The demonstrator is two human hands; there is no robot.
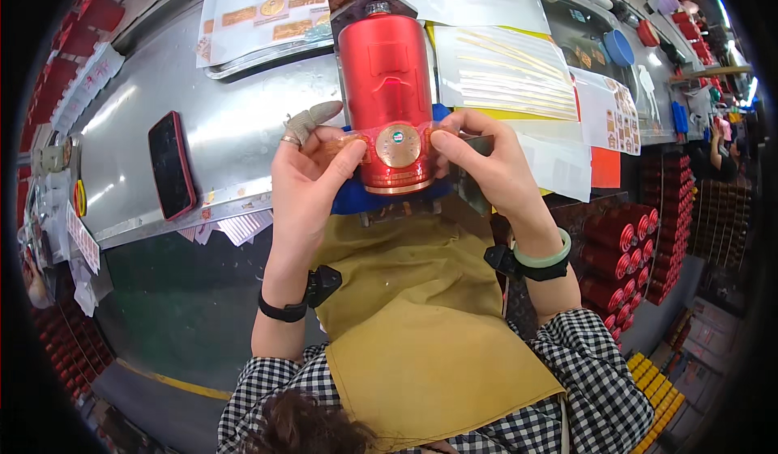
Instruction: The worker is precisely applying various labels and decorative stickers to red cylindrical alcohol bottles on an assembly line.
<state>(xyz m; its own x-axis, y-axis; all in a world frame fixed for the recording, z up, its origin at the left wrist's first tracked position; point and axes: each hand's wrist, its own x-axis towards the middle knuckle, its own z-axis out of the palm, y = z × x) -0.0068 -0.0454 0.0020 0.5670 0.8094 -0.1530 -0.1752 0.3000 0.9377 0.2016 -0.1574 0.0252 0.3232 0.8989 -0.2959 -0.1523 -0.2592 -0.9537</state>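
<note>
The red metal cylinder [384, 98] lies with its long axis running away from the person, its far capped end toward the sticker sheets and its near rim over a blue pad [356, 199] at the counter's [235, 130] front edge. A round gold label [398, 145] sits on the band near that rim, facing up. The left hand [312, 179] presses the band's left side, thumb flat on it, fingers curled behind; the right hand [486, 166] pinches a clear strip against the right side, fingers closed on it. Left of the cylinder the counter is bare steel as far as a dark phone in a red case [171, 165]. Beyond and right of the cylinder lie gold sticker sheets [263, 4]. Right of the cylinder, below counter level, stacked red cylinders [628, 251] fill racks.
</note>
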